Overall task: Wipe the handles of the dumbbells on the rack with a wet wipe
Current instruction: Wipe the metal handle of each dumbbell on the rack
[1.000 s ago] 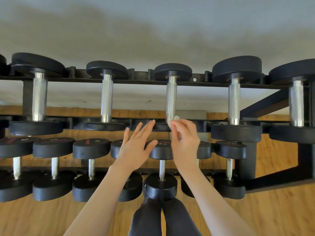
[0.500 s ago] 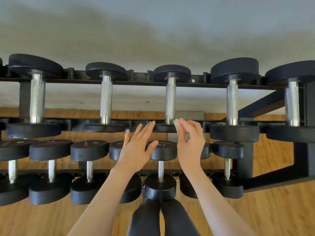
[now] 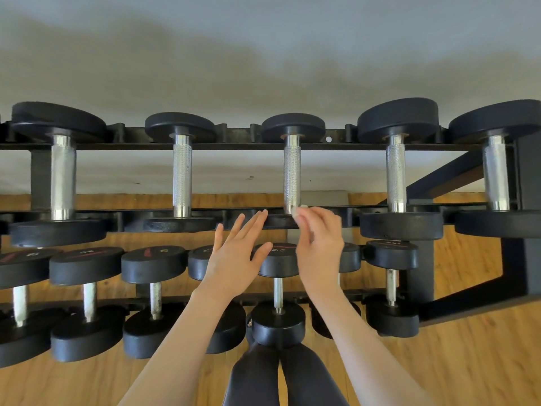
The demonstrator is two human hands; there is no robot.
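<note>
Your right hand (image 3: 319, 250) has its fingers curled, pinching a small white wet wipe (image 3: 299, 210) at the near end of the middle upper dumbbell's knurled handle (image 3: 292, 174). Your left hand (image 3: 234, 256) hovers flat beside it, fingers straight and spread, holding nothing. The black rack (image 3: 234, 146) carries five large dumbbells on top and smaller ones below. The lower dumbbell (image 3: 276, 260) between your hands shows "2.5"; the other plate markings are too blurred to read.
</note>
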